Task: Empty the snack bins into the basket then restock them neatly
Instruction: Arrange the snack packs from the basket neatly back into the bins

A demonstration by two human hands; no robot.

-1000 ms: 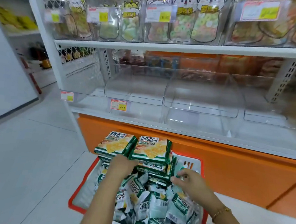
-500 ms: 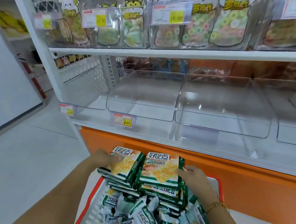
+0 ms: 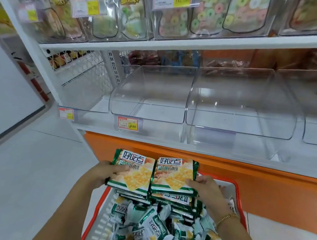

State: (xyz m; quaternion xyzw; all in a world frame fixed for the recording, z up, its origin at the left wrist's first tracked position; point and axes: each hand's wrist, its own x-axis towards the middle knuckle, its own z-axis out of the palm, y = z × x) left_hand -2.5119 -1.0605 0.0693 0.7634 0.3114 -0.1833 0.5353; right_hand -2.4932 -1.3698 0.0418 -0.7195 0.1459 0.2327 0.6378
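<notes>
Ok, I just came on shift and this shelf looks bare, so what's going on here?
A person is mid-restock. Their left hand and right hand grip the outer sides of two side-by-side stacks of flat green-and-white cracker packs at the far end of a red-rimmed white plastic basket heaped with small green-and-white snack packets. The clear plastic bins on the white shelf in front hold nothing yet.

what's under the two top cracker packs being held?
Under the top packs: more flat packs in two stacks, then loose small packets. The basket floor is covered.

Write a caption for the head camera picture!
Left hand and right hand hold cracker packs over the basket, under empty bins.
</notes>
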